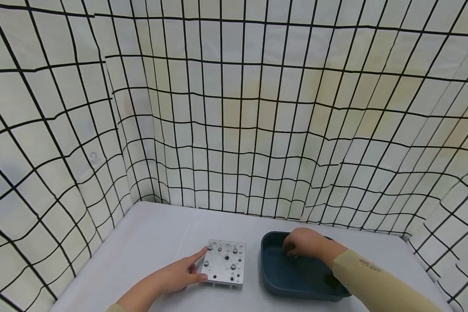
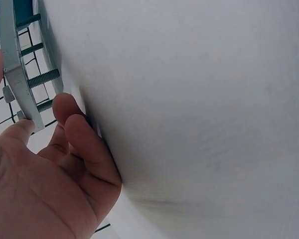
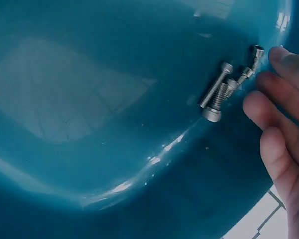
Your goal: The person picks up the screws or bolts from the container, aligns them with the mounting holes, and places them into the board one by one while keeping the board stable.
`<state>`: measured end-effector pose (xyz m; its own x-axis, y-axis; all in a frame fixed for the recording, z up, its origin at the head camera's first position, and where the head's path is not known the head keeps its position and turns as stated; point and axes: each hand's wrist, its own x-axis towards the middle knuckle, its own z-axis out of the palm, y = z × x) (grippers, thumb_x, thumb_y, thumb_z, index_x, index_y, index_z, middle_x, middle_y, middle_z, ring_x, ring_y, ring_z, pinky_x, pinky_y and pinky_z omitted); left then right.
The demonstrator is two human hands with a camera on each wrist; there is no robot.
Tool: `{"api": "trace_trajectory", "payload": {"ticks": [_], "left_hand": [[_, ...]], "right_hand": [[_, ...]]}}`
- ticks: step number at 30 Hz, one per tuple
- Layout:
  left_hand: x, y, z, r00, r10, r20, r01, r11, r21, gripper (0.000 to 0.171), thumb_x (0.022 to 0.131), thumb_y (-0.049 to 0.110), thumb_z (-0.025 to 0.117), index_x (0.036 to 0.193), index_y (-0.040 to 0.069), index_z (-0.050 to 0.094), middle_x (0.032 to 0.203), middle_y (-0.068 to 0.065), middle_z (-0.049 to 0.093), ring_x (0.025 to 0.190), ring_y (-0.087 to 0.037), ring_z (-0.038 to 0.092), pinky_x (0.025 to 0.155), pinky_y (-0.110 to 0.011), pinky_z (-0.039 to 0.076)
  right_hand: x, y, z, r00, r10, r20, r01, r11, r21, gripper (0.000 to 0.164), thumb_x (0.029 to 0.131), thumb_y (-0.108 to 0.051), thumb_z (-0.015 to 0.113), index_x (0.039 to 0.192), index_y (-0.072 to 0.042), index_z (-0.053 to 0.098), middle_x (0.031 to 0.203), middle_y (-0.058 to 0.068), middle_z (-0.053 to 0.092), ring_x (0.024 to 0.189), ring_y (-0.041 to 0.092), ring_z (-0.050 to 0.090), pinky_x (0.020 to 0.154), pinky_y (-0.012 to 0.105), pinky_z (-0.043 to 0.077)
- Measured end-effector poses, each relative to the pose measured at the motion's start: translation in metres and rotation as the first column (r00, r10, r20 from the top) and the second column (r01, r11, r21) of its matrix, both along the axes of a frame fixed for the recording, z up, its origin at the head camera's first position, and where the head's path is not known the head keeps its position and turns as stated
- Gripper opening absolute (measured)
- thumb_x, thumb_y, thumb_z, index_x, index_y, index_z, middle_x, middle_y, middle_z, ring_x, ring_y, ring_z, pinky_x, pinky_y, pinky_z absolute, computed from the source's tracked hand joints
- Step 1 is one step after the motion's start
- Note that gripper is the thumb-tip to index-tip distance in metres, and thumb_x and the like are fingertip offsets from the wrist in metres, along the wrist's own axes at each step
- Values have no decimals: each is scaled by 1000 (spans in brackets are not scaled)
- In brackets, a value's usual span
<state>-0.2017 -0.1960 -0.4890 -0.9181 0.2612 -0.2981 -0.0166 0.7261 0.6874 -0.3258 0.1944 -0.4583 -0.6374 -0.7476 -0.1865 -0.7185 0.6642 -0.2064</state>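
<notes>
A square silver metal plate point(image 1: 223, 262) with holes and several socket head screws sits on the white table. My left hand point(image 1: 179, 273) grips its left side, forefinger at the far corner and thumb at the near one. In the left wrist view, threaded screw ends point(image 2: 44, 78) stick out below the plate, and the other fingers curl beside them. My right hand point(image 1: 306, 242) reaches into a dark teal tub point(image 1: 271, 281). Its loosely bent fingertips point(image 3: 256, 107) are right beside a small cluster of socket head screws point(image 3: 217, 99) on the tub's bottom; nothing shows between them.
The tub stands to the right of the plate on the white table point(image 1: 160, 229). White walls with a black grid point(image 1: 234, 130) close off the back and both sides. A dark patch point(image 1: 330, 279) shows in the tub beside the right sleeve.
</notes>
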Motion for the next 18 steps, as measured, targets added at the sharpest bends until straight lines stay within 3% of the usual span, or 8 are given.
{"api": "trace_trajectory", "payload": {"ticks": [6, 11, 18], "left_hand": [[-2, 1, -2, 1000, 0, 6, 0, 1000, -10, 87, 85, 52, 71, 157, 21, 32, 86, -3, 51, 67, -19, 51, 60, -33, 39], [-2, 1, -3, 1000, 0, 11, 0, 1000, -8, 88, 85, 52, 72, 157, 20, 32, 85, -4, 51, 67, -19, 51, 60, -33, 39], [-2, 0, -3, 1000, 3, 10, -3, 1000, 1, 87, 85, 51, 72, 156, 20, 32, 85, -3, 51, 67, -19, 51, 59, -33, 39]], "right_hand": [[5, -3, 1, 995, 64, -79, -60, 997, 45, 15, 86, -14, 78, 101, -15, 77, 92, -8, 70, 82, 6, 62, 73, 28, 51], [5, -5, -5, 978, 135, -162, -126, 990, 63, 14, 85, -13, 79, 99, -14, 77, 93, -6, 71, 85, 9, 65, 75, 28, 52], [5, -11, -7, 964, 164, -209, -145, 984, 105, 16, 84, -12, 79, 99, -15, 77, 93, -5, 71, 85, 9, 65, 74, 27, 52]]}}
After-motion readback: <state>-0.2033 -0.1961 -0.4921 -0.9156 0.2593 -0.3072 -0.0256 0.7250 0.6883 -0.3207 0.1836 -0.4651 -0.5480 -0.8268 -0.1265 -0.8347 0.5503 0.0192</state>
